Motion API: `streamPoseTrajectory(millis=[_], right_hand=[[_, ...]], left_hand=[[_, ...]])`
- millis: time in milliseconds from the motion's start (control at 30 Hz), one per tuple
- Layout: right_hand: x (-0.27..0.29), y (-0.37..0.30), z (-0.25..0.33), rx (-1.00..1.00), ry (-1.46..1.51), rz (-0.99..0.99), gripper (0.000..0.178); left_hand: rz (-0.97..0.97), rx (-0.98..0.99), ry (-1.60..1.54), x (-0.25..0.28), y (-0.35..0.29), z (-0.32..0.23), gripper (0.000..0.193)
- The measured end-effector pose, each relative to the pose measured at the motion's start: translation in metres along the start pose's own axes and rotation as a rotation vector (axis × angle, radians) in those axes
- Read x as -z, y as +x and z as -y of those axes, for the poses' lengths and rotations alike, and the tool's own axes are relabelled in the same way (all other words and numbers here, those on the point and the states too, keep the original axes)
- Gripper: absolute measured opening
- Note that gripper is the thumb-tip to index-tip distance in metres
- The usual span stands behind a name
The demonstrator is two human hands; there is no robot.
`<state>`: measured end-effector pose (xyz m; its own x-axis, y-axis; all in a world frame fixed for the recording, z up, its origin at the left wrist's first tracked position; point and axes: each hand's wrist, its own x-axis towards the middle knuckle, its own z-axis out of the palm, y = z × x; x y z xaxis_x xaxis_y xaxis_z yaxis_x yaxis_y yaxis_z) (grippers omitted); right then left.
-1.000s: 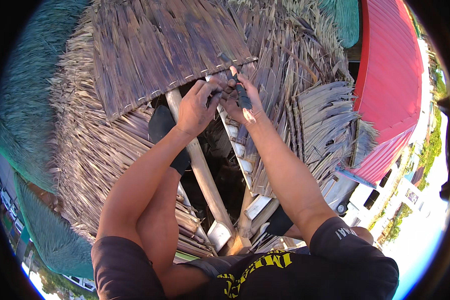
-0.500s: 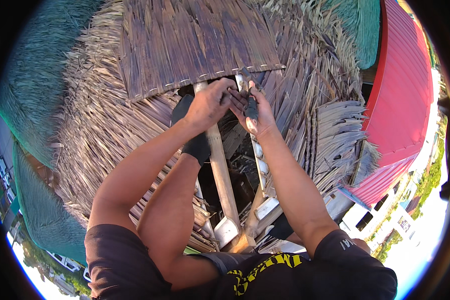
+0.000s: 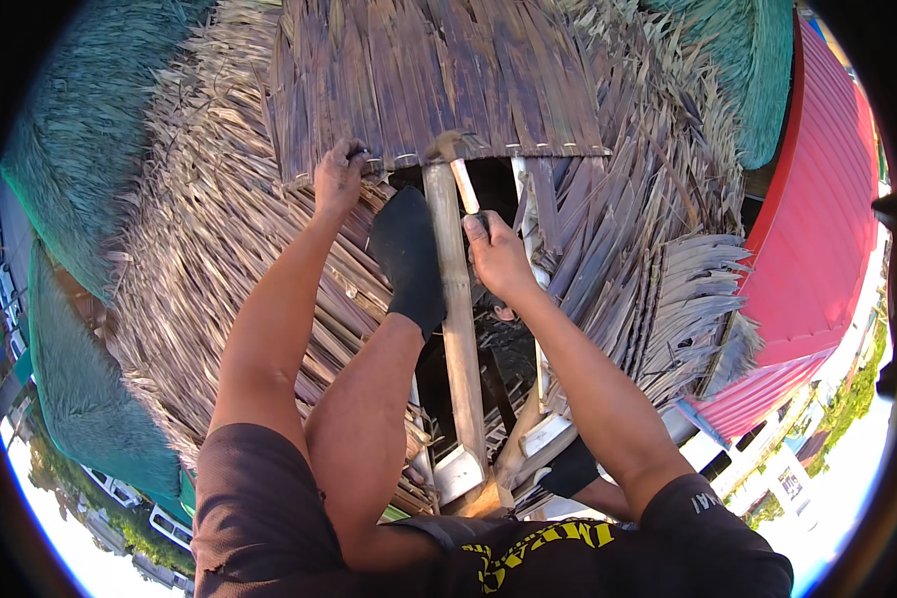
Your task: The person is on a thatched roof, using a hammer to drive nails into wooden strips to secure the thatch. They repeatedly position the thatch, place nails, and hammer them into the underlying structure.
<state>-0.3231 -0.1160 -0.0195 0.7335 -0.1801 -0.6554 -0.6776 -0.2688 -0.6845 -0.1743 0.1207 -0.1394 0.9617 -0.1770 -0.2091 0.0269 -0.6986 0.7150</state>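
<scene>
My right hand (image 3: 498, 257) is wrapped around the grip of a hammer (image 3: 464, 185). The hammer's head lies at the lower edge of a brown thatch panel (image 3: 429, 80), above a wooden pole (image 3: 455, 329). Further left, my left hand (image 3: 339, 179) is closed at the same stitched edge. A small dark bit shows at its fingertips, too small to name. Between my hands, my foot in a black sock (image 3: 405, 249) rests beside the pole.
Older grey-brown thatch (image 3: 219, 219) spreads on both sides. Below the panel gapes a dark opening (image 3: 483, 349), crossed by the pole and white-edged rafters (image 3: 540, 359). A red metal roof (image 3: 817, 229) stands at right; green-netted thatch (image 3: 80, 120) at left.
My hands, close together before, are now apart. The left has moved left along the panel's edge; the right has come lower with the hammer. The view has shifted slightly.
</scene>
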Motion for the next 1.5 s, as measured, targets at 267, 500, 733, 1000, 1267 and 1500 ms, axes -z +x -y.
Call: streamPoseTrajectory(millis=[267,500,733,1000,1267,1500], right_hand=[[-0.006,0.006,0.046,0.273,-0.317,0.055,0.038],[-0.024,0.029,0.059,0.274,-0.571,0.098,0.030],[-0.022,0.038,0.066,0.234,-0.604,0.153,0.030],[-0.018,0.036,0.077,0.348,-0.461,0.047,0.031],[-0.018,0.040,0.072,0.486,-0.423,0.005,0.031],[0.005,0.081,0.054,-0.271,0.517,0.302,0.038]], left_hand=[[0.097,-0.036,0.079,-0.017,0.006,0.025,0.025],[0.099,-0.054,0.153,-0.018,0.006,0.027,0.026],[0.124,-0.112,0.147,-0.018,0.007,0.033,0.025],[0.185,0.072,-0.193,-0.009,0.016,0.028,0.030],[0.140,0.078,-0.257,-0.015,0.016,0.033,0.037],[0.044,-0.046,-0.074,-0.011,-0.001,-0.011,0.029]])
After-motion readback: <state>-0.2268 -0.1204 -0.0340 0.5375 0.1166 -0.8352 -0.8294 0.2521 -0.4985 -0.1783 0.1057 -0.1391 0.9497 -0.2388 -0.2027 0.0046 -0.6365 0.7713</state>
